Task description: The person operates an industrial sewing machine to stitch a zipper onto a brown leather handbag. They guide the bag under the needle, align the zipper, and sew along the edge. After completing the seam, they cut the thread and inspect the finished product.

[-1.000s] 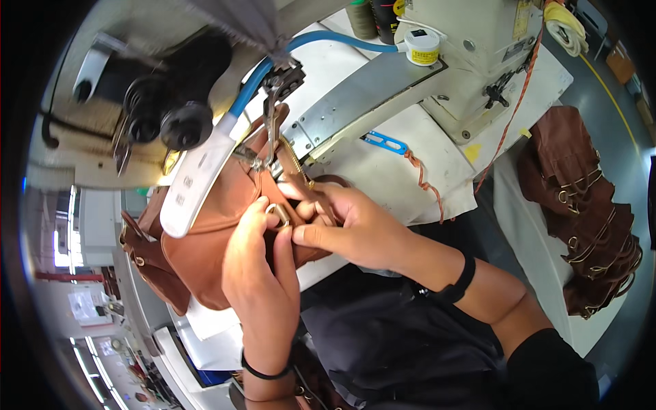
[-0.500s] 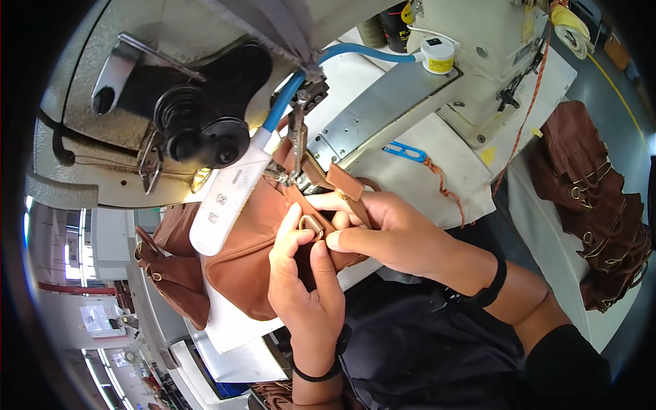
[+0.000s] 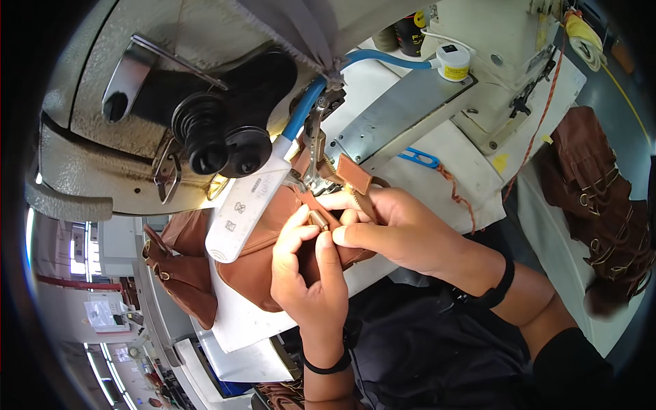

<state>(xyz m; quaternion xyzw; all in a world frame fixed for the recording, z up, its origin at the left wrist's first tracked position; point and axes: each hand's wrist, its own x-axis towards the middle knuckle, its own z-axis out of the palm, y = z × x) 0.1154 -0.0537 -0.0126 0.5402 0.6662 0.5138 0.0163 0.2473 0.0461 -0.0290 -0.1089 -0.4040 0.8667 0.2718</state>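
Note:
A brown leather bag [image 3: 253,277] lies below the needle area of a sewing machine [image 3: 82,143]. My left hand [image 3: 311,273] is closed at its near edge, thumb and forefinger pinching a small brass-coloured metal ring [image 3: 318,220]. From the right, my right hand [image 3: 403,222] is closed on the bag's leather strap [image 3: 316,203], its thumb tip almost touching the ring. A brown leather tab [image 3: 354,173] with a zipper end sticks up above the right fingers. The fingers hide part of the strap, and the ring shows nearly edge-on.
A white lamp arm [image 3: 246,208] on a blue tube [image 3: 304,109] hangs just left of my hands. A blue plastic hook [image 3: 418,158] with orange cord lies on the white table. Brown leather bags [image 3: 184,280] sit at left; more brown pieces [image 3: 594,198] are piled at right.
The brass ring has turned from showing its open loop to nearly edge-on between my fingers. Both hands stay at the same spot on the bag. The whole view has shifted slightly.

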